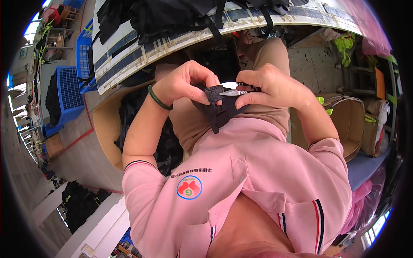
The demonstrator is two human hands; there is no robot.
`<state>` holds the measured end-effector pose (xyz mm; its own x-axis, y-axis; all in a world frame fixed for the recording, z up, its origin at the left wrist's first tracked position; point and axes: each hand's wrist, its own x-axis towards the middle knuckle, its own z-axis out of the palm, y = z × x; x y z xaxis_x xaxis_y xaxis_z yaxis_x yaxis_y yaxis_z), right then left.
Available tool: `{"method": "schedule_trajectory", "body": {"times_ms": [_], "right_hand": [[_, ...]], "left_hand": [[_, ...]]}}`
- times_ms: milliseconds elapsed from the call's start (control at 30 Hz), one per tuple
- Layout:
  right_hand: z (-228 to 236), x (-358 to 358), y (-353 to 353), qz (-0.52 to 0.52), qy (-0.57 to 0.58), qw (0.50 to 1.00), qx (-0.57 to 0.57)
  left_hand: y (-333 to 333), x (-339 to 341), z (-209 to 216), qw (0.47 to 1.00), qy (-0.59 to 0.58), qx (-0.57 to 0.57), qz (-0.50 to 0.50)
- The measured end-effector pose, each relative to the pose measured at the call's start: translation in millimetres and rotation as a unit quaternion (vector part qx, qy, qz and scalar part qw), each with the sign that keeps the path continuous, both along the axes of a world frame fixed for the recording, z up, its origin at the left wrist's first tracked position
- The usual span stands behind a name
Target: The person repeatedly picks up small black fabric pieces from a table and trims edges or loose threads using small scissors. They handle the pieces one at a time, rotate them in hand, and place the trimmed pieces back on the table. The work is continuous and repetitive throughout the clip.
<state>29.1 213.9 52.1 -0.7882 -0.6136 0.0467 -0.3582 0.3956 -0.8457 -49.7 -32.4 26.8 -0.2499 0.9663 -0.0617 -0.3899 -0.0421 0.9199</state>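
Note:
Over my lap, my left hand [186, 84] pinches the stitched, folded end of a black fabric piece [219, 115] between thumb and fingers. The rest of that cloth hangs down toward my shirt. My right hand [272, 86] is closed around a pair of thread snips [232, 92] with silver blades and a dark handle. The blades are parted and point left, their tips right at the stitched end. Whether a thread lies between them is too small to tell. My right palm hides part of the handle.
Ahead stands a worktable [124, 64] with a taped edge, heaped with black fabric pieces [163, 19] whose straps hang over. A cardboard box [106, 127] with black pieces is at my left, another box [344, 129] at my right. Blue crates [71, 92] stand farther left.

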Motion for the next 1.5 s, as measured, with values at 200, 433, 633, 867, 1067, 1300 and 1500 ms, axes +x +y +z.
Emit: {"method": "schedule_trajectory", "body": {"times_ms": [200, 433, 633, 867, 1067, 1300, 1500], "right_hand": [[0, -2, -5, 0.021, 0.03, 0.999, 0.019], [-1, -6, -6, 0.035, 0.041, 0.997, 0.051], [4, -6, -9, 0.053, 0.018, 0.998, 0.041], [-2, -9, -3, 0.048, -0.027, 0.997, 0.047], [-9, 1, -4, -0.121, 0.015, 0.992, 0.034], [-18, 8, -25, -0.186, 0.175, 0.964, 0.072], [-14, 6, -23, -0.187, 0.12, 0.974, 0.039]], "left_hand": [[4, 2, 3, 0.998, -0.023, -0.054, -0.014], [5, 3, 6, 0.995, -0.018, -0.085, -0.039], [6, 1, 2, 0.993, -0.013, -0.095, -0.064], [11, 3, 1, 0.993, -0.008, -0.08, -0.081], [7, 19, -17, 0.969, 0.004, -0.058, 0.241], [21, 36, -13, 0.915, 0.089, -0.011, 0.393], [19, 38, -12, 0.921, 0.115, -0.004, 0.371]]}}
